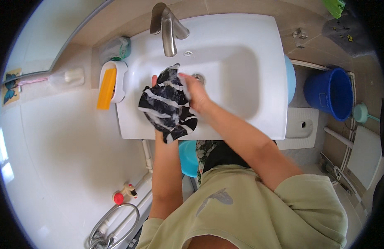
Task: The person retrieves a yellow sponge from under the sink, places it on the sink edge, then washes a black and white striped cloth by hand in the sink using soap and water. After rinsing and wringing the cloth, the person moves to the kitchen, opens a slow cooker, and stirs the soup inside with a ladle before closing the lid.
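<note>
A wet black-and-white striped cloth [167, 101] is spread over my left hand [154, 80], which is mostly hidden beneath it. Only a fingertip shows at the cloth's left edge, and the wrist comes out below. My right hand [196, 93] presses against the cloth's right side, its fingers slightly blurred. Whitish foam streaks the dark fabric. Both hands are above the basin of a white ceramic sink [207, 35]. Behind the cloth stands a brushed-metal faucet [169, 34], with no water seen running. The drain [198, 78] lies just beyond my right hand.
On the sink's left edge stands a white holder [119, 81] with a yellow bar-shaped object [106, 90]. A plastic-wrapped item [115, 49] sits behind it. To the right are a blue bucket [327, 93] and a squat toilet [299, 127]. A turquoise basin [188, 158] is below the sink.
</note>
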The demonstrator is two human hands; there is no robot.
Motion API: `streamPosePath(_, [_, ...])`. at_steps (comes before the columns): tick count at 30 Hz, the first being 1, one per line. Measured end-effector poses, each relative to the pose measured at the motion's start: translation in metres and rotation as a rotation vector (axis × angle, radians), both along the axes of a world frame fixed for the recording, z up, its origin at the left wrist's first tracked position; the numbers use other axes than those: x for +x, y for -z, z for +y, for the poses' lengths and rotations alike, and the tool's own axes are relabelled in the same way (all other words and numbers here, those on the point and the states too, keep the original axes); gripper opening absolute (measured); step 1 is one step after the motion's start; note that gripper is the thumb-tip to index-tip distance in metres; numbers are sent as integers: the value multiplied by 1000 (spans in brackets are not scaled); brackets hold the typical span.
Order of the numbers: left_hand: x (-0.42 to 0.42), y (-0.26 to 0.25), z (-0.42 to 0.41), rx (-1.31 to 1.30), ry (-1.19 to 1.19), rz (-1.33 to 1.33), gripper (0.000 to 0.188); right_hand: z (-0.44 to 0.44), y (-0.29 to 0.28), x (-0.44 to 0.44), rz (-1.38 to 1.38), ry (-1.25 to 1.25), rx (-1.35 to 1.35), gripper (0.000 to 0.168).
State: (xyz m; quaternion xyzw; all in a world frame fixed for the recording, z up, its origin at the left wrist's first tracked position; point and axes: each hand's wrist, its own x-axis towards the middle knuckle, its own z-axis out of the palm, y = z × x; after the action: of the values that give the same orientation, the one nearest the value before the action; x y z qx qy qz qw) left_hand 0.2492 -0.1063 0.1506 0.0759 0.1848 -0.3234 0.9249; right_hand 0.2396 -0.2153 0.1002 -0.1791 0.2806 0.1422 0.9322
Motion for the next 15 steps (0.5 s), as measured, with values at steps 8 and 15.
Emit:
streamPosePath(8, [-18,64,28,600,-147,-379,28,56,-54,-79,-448,159,-1213,27])
streamPosePath(15, [-4,31,-8,534,-168,-412,28,27,-13,7,-75,69,-1077,32])
